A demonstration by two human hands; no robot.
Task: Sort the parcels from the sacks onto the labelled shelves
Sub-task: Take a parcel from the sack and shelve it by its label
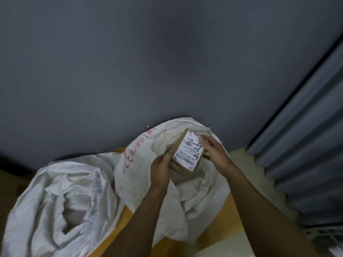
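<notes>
Holding: the parcel, a small brown box, was up in both hands just above the open mouth of the printed sack, with its white label turned to the camera.
Label: a black handwritten mark sat over the barcodes; it seemed to read "4-2" upside down, though it was too small to be sure.
Left hand: the left hand was curled closed round the box's lower side, nearest the sack's red lettering, with its fingers tucked beneath.
Right hand: the right hand pinched the opposite upper edge, with its fingertips lying on the label's corner.
Done: judging by this, one parcel was out of the printed sack and was being read.
Remaining: that parcel was not yet shelved, and no labelled shelf showed plainly. How many parcels lay in either sack could not be told, since only folds of cloth were visible.
Second sack: a second white sack slumped open just beside the printed sack, on the left-hand side.
Beyond: a grey wall rose behind the printed sack, and a ribbed grey panel stood to its right.
</notes>
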